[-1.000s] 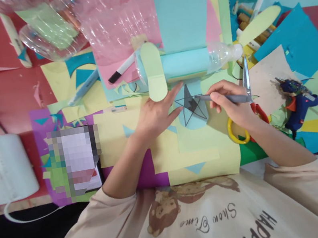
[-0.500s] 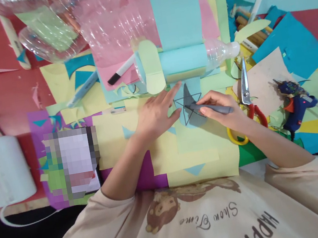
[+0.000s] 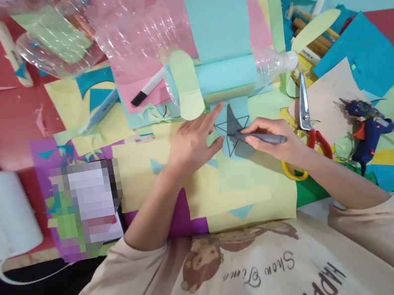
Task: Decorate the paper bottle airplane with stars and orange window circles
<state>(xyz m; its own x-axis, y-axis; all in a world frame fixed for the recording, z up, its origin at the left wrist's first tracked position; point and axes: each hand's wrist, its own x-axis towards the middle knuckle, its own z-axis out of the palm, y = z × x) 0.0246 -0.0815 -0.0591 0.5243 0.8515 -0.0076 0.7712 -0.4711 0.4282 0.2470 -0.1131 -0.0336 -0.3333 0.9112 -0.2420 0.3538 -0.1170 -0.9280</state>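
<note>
A dark-outlined star (image 3: 231, 122) is drawn on a small light-blue piece of paper (image 3: 242, 105), and part of it is filled in grey. My right hand (image 3: 274, 135) grips a grey marker (image 3: 265, 136), its tip against the star's middle. To the left, my left hand (image 3: 196, 140) lies with fingers spread, its fingertips at the paper's left edge. Pale green and yellow sheets (image 3: 243, 195) lie beneath both hands. Just beyond them rests a clear plastic bottle (image 3: 271, 63) on its side, wrapped in light-blue paper, with a pale green strip (image 3: 186, 81) at its left end.
Right of my hand lie scissors (image 3: 304, 109) with red and yellow handles and a blue glue gun (image 3: 367, 139). Clear bottles (image 3: 139, 26) lie at the back left. A white device (image 3: 2, 215) sits far left, near a blurred-out phone-like item (image 3: 94, 200).
The marker tip and my right hand have shifted very slightly within the star. My left hand stays in place. The view has turned a little.
</note>
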